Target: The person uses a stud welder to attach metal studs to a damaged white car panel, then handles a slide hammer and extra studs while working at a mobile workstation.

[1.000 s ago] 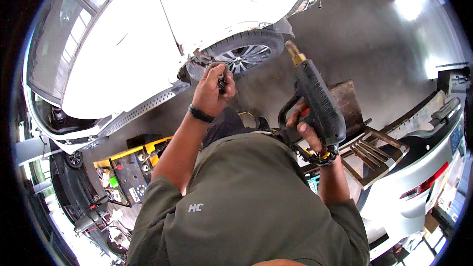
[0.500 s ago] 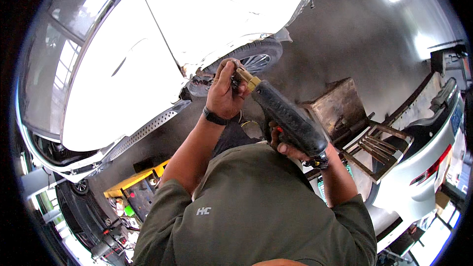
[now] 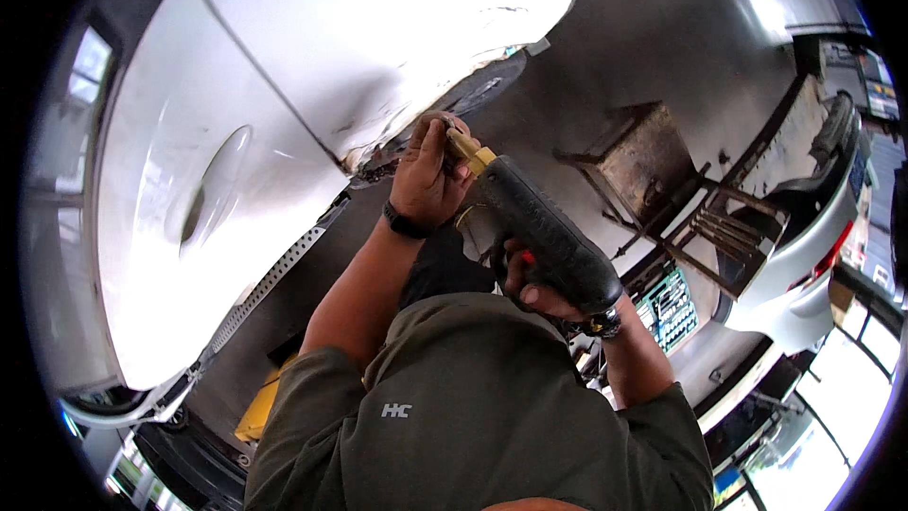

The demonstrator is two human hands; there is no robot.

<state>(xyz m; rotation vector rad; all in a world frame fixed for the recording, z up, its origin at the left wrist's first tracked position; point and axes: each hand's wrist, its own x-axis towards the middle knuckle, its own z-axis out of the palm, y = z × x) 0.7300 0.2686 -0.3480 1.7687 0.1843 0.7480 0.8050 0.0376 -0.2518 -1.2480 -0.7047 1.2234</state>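
My right hand point(image 3: 534, 291) is closed round the handle of a black pistol-shaped power tool point(image 3: 547, 227) with a red trigger. The tool slants up and left, ending in a brass-coloured tip point(image 3: 471, 153). At that tip, my left hand point(image 3: 423, 178) has its fingers pinched together; whatever sits between them is small and mostly hidden. Both hands are in front of my chest, close to the damaged lower edge of a white car's body panel point(image 3: 369, 38). Bare, rough metal shows at the panel's corner, by the seam to the white door point(image 3: 180, 199).
A dark wheel point(image 3: 487, 85) shows under the panel edge. To the right are a worn metal box-like stand point(image 3: 653, 166), a rack with several rods point(image 3: 724, 246), a green socket set point(image 3: 670, 310) and another white car point(image 3: 804, 279). Something yellow point(image 3: 260, 407) lies low on the left.
My view has shifted, so the white car fills more of the left and the socket set shows more fully. Both hands keep their hold, with the tool at nearly the same slant.
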